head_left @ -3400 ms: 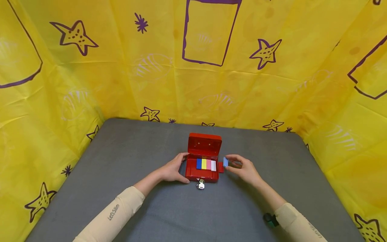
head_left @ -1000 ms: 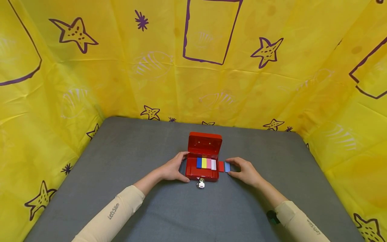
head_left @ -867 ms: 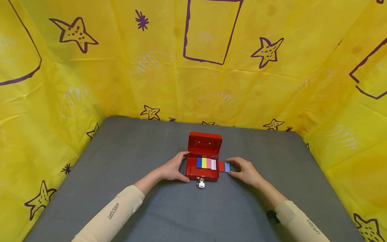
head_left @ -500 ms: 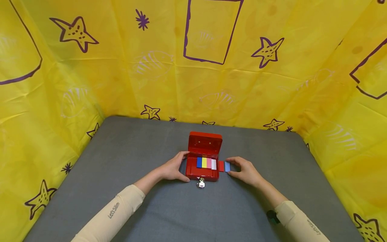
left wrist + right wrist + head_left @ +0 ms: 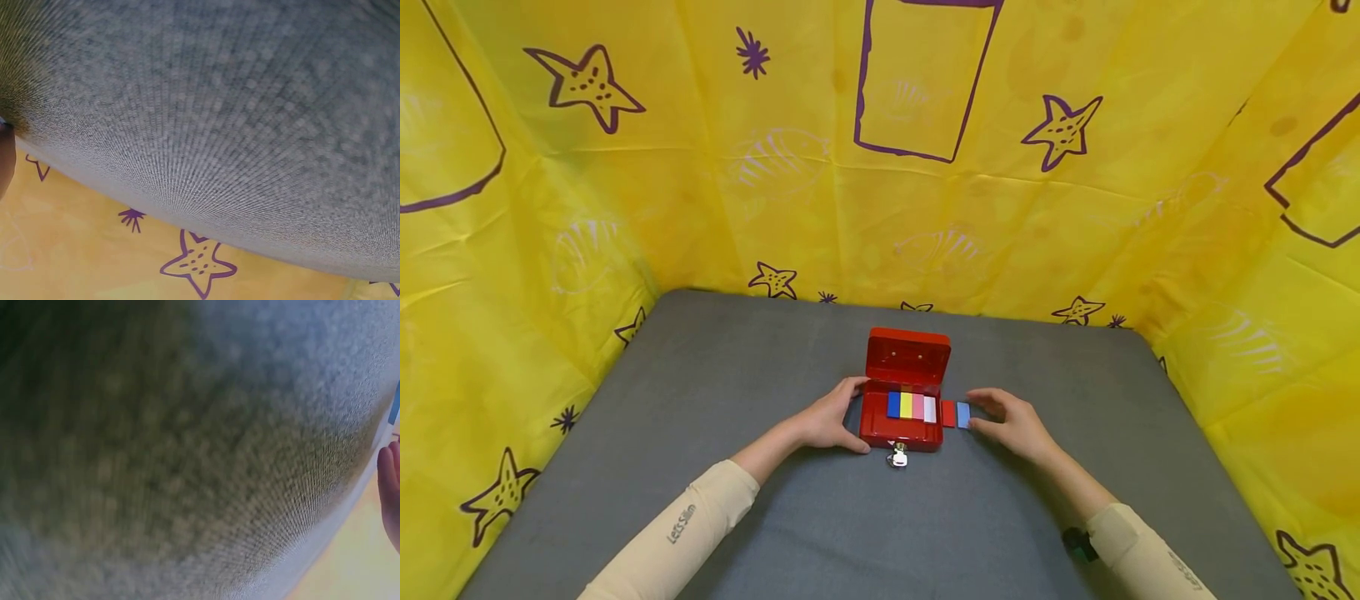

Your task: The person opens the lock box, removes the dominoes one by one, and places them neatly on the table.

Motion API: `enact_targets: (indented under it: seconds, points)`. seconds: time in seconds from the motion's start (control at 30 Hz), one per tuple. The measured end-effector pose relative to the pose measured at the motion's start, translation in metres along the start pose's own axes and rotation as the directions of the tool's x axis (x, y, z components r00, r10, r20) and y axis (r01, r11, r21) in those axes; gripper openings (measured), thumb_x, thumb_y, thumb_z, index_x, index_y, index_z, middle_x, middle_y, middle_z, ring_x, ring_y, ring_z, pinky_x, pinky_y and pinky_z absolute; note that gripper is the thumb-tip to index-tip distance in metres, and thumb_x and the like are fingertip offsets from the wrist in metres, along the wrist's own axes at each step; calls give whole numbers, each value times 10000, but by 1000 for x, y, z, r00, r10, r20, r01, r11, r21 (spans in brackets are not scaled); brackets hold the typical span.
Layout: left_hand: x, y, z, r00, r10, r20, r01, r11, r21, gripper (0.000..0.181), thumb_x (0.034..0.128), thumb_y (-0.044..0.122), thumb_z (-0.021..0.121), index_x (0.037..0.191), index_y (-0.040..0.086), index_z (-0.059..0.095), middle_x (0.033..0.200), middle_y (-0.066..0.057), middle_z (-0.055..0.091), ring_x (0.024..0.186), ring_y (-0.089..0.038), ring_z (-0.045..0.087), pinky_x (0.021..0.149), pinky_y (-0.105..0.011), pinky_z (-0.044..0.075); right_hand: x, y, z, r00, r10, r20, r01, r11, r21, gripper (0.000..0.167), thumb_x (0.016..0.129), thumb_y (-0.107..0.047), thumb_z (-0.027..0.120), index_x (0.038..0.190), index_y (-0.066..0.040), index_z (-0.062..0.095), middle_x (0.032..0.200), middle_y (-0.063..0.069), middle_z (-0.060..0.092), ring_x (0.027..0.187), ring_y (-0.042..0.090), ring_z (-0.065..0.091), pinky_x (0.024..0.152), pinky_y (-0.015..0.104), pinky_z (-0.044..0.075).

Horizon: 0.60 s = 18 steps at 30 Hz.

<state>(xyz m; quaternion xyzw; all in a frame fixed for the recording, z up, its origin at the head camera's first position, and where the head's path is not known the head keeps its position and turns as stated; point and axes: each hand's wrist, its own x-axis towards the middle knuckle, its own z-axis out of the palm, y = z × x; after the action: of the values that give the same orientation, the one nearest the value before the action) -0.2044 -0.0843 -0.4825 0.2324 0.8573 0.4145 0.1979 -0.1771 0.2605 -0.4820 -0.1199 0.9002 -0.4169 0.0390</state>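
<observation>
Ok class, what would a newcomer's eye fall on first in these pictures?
Probably the yellow starfish backdrop rising behind the grey table. Next, the open red box near the picture's centre, holding a row of coloured tiles, the left hand at its left side. Right of it, a light-blue tile lies beside the right hand.

Right wrist cam is mostly tabletop (image 5: pixel 325 356): blurry, dark olive across left and middle, bluish grey top right. Its edge curves up from bottom centre to the right. Pale yellow cloth (image 5: pixel 340 559) past that. Far right, a sliver of blue block (image 5: pixel 395 405), cropped. Right fingers (image 5: pixel 389 494) just below it, also cropped, visible gap between.
</observation>
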Motion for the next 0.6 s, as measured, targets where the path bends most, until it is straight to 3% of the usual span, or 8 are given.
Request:
enact_targets:
  seconds: [0.17,0.33,0.47,0.6]
  points:
    - [1,-2,0,999,41,-3,-41,999,-1,1032,697,212,888,1479,42,236,1465,-142,348,1353,-294,353,1104,-481,312,1,-3,0,998,50,-24,-48,996,79,431,858,-165,759,1253,-66,618,1215,99,645,1115,270,617,949,417,483]
    - [2,-4,0,996,90,-15,-90,996,5,1034,679,189,898,1461,-5,249,1439,-173,372,1341,-306,373,1108,-469,302,2,-6,0,998,57,-41,-48,979,199,438,866,-153,751,1253,-5,607,1205,170,644,1099,293,619,930,341,499]
    - [2,-4,1,996,83,-18,-83,996,9,1030,679,194,897,1460,6,253,1437,-164,375,1334,-305,378,1098,-477,315,3,-13,1,996,73,-45,-59,966,253,437,879,-131,734,1260,30,595,1206,221,632,1094,325,616,882,225,502]
    - [2,-3,0,997,75,-14,-75,997,15,1026,683,196,894,1462,16,251,1439,-154,374,1337,-295,377,1101,-468,316,-1,-34,-2,997,71,-43,-57,961,271,423,893,-92,706,1261,71,576,1217,271,609,1100,382,592,825,179,493]
